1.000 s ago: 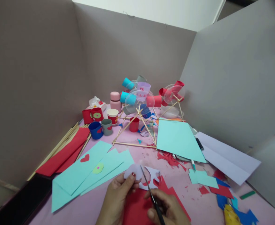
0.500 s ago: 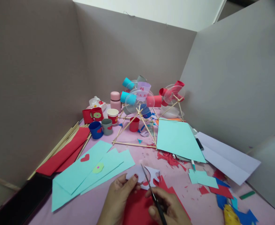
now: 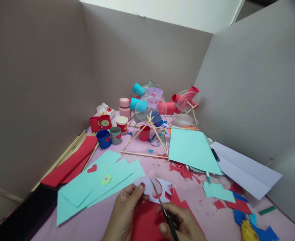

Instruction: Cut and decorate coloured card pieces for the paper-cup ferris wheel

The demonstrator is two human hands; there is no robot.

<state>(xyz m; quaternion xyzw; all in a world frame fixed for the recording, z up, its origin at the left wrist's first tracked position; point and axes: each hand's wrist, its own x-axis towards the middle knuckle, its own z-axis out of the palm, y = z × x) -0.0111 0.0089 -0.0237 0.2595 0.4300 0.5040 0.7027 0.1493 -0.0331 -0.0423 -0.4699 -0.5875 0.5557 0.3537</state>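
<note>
My left hand [image 3: 129,204] pinches a small pale lavender paper piece [image 3: 142,182] between thumb and fingers. My right hand [image 3: 179,221] grips black-handled scissors [image 3: 168,217], whose blades point up and left beside the right edge of that piece. Whether the blades touch the paper I cannot tell. A lavender paper scrap [image 3: 165,186] with curved cutouts lies just right of the blades. Under both hands is a red paper sheet [image 3: 147,221].
Teal paper sheets [image 3: 74,187] lie at left, one with a red heart. Behind stand a stick-framed wheel with paper cups [image 3: 150,117], a blue paper cup [image 3: 103,139] and a pink bottle [image 3: 124,108]. Red scraps [image 3: 181,170] and a teal sheet [image 3: 192,147] are at right.
The lavender piece in my left hand has shifted slightly left and turned a little, apart from the cutout scrap. The scissors stay in nearly the same spot.
</note>
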